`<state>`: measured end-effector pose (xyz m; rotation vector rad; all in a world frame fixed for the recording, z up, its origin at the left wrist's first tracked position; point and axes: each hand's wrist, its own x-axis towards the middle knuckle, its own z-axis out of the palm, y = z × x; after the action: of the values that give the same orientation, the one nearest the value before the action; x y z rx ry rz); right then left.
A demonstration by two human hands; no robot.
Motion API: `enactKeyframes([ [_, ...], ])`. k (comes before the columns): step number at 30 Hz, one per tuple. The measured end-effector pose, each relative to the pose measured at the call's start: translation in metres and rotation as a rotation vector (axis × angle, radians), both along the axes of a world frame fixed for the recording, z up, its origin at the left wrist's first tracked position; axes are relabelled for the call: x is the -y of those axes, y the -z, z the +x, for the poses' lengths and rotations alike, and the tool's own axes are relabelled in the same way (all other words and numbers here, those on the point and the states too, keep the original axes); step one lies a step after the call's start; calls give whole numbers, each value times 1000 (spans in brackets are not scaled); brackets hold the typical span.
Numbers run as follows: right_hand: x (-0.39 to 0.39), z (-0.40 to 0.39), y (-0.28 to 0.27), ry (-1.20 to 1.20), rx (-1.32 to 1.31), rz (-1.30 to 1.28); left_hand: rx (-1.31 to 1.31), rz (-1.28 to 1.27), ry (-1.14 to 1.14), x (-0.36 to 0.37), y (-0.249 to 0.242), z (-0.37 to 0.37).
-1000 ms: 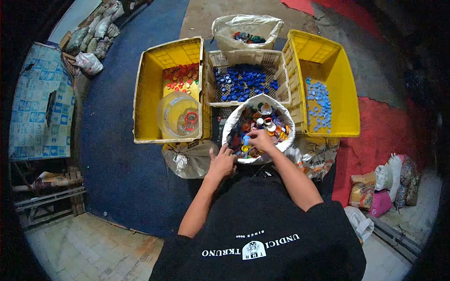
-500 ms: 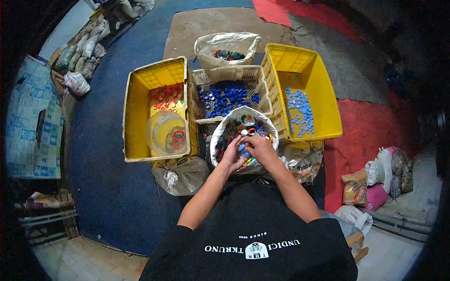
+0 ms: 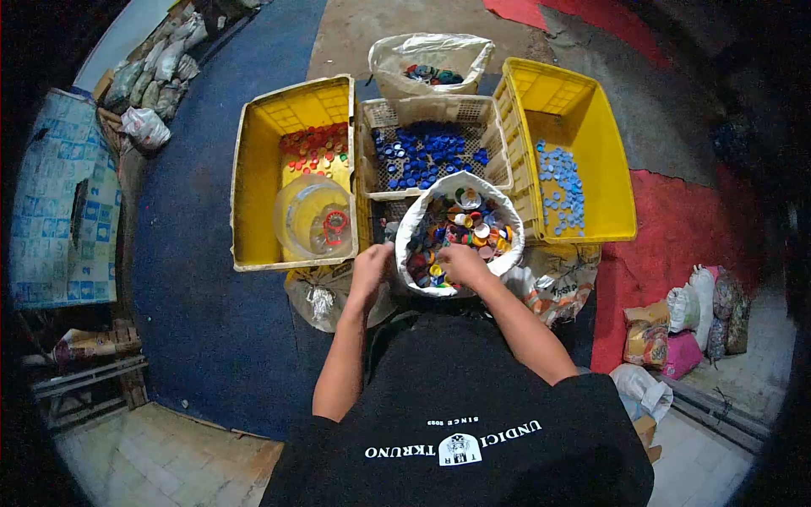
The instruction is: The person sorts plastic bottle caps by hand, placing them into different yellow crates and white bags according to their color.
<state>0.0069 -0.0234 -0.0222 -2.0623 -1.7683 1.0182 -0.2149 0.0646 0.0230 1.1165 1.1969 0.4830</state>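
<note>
A white sack (image 3: 407, 228) full of mixed plastic bottle caps (image 3: 481, 230) stands right in front of me. Over its near half is my right hand (image 3: 462, 264), fingers curled inward among the caps; what they hold, if anything, is hidden. My left hand (image 3: 372, 269) is just outside the sack's left rim, closed, with its contents out of sight. Beyond the sack, a white crate (image 3: 498, 173) holds dark blue caps (image 3: 431, 144). Light blue caps (image 3: 562, 188) lie in the right yellow bin (image 3: 604, 198), red caps (image 3: 312, 145) in the left yellow bin (image 3: 253, 190).
A clear round container (image 3: 291, 221) with a red ring-shaped piece sits in the left bin. Behind the crate stands another white bag (image 3: 384, 72) of caps. Tied plastic bags (image 3: 319, 304) flank the sack below the bins. Filled bags (image 3: 683, 346) lie at the right.
My hands were together over the sack with a light blue cap between them. They have parted, the left going outside the rim. The camera view has shifted slightly.
</note>
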Motion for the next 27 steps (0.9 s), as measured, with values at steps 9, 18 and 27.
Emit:
enactKeyframes([
  [9, -10, -53, 54, -261, 223, -129, -837, 202, 451, 37, 8, 0],
  [18, 2, -35, 52, -128, 116, -50, -667, 198, 405, 35, 21, 1],
  [27, 15, 13, -15, 528, -895, 7, -339, 411, 267, 33, 6, 46],
])
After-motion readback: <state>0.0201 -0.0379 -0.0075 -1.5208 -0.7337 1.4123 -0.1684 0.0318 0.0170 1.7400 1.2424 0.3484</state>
